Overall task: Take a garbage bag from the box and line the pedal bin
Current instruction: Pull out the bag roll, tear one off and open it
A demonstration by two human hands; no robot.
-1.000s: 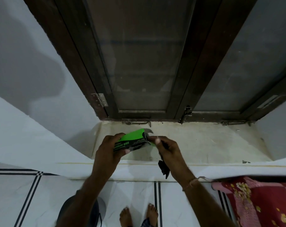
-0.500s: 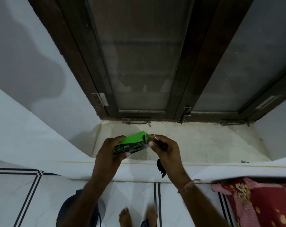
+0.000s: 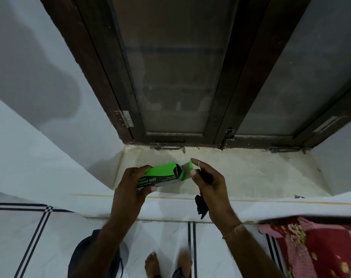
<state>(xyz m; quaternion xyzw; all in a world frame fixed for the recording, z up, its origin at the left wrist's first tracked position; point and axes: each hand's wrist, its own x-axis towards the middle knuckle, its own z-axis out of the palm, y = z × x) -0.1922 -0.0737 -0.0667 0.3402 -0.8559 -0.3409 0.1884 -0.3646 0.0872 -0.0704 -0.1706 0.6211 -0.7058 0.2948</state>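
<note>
The left hand (image 3: 130, 189) is steadying the green box (image 3: 160, 175) above the sill (image 3: 251, 173), open end rightward; the right hand (image 3: 210, 183) is clutching a folded black bag (image 3: 200, 205), forefinger at the flap (image 3: 187, 168).

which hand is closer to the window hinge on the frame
Left. The left hand grips the green box below the hinge; the right hand is farther off, down to its right.
</note>
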